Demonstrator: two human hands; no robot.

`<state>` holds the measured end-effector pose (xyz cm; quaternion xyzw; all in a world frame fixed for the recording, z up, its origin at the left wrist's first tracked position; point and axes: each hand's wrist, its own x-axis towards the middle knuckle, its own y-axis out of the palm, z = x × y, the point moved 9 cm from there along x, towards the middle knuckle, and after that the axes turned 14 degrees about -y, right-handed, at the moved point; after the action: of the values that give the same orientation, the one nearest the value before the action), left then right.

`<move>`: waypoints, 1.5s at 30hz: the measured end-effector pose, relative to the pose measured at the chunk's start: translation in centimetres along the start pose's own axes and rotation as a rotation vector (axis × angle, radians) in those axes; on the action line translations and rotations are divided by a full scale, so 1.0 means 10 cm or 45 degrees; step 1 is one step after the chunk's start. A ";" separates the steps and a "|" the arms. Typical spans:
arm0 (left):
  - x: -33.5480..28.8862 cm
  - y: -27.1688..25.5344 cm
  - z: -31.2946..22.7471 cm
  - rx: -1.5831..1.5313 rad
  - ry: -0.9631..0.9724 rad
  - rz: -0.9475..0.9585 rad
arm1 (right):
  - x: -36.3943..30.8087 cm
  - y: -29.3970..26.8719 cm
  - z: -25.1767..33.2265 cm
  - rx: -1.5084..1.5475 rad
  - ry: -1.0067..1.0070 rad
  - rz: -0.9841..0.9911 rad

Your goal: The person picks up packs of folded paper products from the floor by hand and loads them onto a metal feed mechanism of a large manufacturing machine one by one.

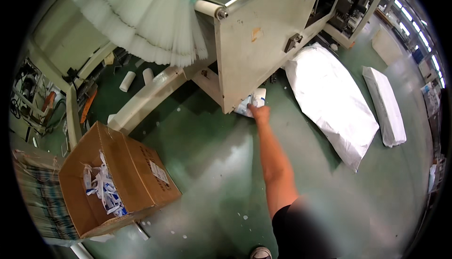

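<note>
My right arm stretches forward and down toward the floor. My right hand (260, 113) is closed on the near edge of a white and blue plastic bag (244, 105) beside the lower corner of a cream machine panel (261, 38). Part of the bag lies behind that corner, and my fingertips are partly covered, so the exact grip is hard to see. My left hand is out of view.
An open cardboard box (136, 165) at left holds crumpled white and blue plastic scraps (104, 188). To the right lie a large white sack (329, 99) and a narrower white package (385, 106). Translucent sheets (136, 14) fan over the machine's edge. White rolls (127, 81) lie beneath.
</note>
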<state>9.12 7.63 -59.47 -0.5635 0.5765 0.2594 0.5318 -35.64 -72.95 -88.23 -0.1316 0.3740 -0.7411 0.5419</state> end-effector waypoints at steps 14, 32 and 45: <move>3.01 2.05 -3.68 -0.848 0.195 0.347 | -3.39 -0.83 -1.47 0.875 0.195 0.835; 1.94 1.81 -2.86 -0.481 0.419 -0.060 | -5.04 -1.32 0.57 -0.124 -2.102 0.620; 1.65 2.01 -2.77 0.083 0.377 -0.126 | -4.45 -0.71 0.18 0.050 -1.369 0.820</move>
<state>-15.06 -18.80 -72.15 -0.6057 0.6284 0.1280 0.4710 -22.75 -32.66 -72.68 -0.3565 0.0562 -0.3776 0.8527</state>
